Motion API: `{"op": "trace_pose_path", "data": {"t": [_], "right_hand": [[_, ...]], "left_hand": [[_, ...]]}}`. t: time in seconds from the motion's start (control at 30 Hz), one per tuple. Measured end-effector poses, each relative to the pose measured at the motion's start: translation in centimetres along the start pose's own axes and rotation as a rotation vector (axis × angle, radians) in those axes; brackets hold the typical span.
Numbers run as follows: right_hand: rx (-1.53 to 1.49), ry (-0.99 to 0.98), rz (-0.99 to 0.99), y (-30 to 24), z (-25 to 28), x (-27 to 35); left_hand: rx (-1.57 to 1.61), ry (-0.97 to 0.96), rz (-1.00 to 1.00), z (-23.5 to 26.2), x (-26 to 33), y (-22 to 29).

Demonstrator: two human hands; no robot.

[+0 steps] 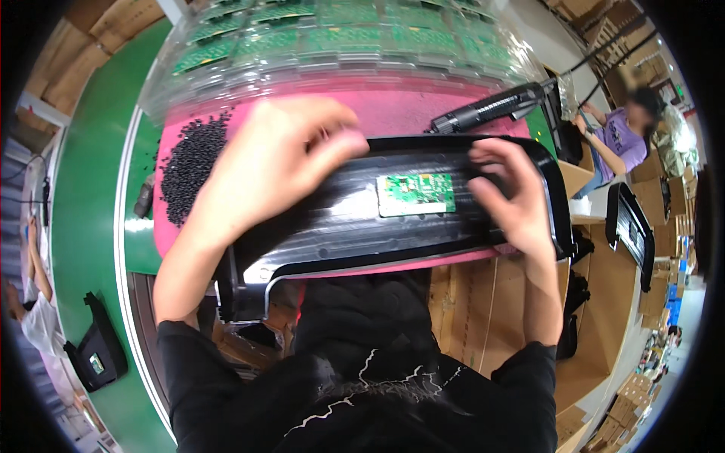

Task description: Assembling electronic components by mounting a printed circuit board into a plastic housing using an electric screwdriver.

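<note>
A long black plastic housing (340,226) lies in front of me on a pink mat, its hollow side up. Inside it, right of its middle, rests a green circuit board (417,195). My left hand (291,147), slightly blurred, is over the housing's left part, thumb and forefinger apart and nothing visible between them. Over the right end hovers my right hand (513,189), fingers bent and spread, with nothing seen in it. Whether either hand touches the housing I cannot tell. A black electric screwdriver (491,108) lies just beyond the housing's far edge.
Small black pieces, apparently screws (195,167), are heaped on the mat's left side. Clear plastic trays (340,57) of green boards stand behind. Another black housing (98,347) lies on the green table (91,226). Someone in purple (623,143) is at the right.
</note>
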State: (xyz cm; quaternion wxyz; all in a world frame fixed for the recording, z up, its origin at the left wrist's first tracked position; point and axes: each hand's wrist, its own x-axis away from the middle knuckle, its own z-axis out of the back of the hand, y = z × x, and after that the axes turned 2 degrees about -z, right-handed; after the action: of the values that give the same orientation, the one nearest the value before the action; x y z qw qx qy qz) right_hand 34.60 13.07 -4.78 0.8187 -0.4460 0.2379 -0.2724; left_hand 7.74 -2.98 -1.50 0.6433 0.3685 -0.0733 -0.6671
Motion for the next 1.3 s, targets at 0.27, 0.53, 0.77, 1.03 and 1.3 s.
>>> {"op": "trace_pose_path", "data": {"t": [0.27,0.53,0.77,1.03,1.3], "right_hand": [[0.71,0.253,-0.063,5.2,11.2,-6.6],[-0.009,0.403,-0.145,2.9,6.1,-11.8],[-0.408,0.069,0.05,-0.5,-2.0,-11.9],[-1.206,0.195,0.098,-3.4,-5.1,-10.8],[-1.343,0.065,0.116,-7.7,-9.8,-7.7]], "left_hand": [[-0.425,-0.097,0.325,5.3,3.4,-9.2],[-0.413,-0.242,0.458,4.0,3.7,-11.0],[-0.357,-0.193,0.34,4.2,3.9,-11.3],[-0.047,-0.036,0.309,4.7,2.2,-8.6],[0.611,-0.07,0.13,1.2,2.2,-5.0]]}}
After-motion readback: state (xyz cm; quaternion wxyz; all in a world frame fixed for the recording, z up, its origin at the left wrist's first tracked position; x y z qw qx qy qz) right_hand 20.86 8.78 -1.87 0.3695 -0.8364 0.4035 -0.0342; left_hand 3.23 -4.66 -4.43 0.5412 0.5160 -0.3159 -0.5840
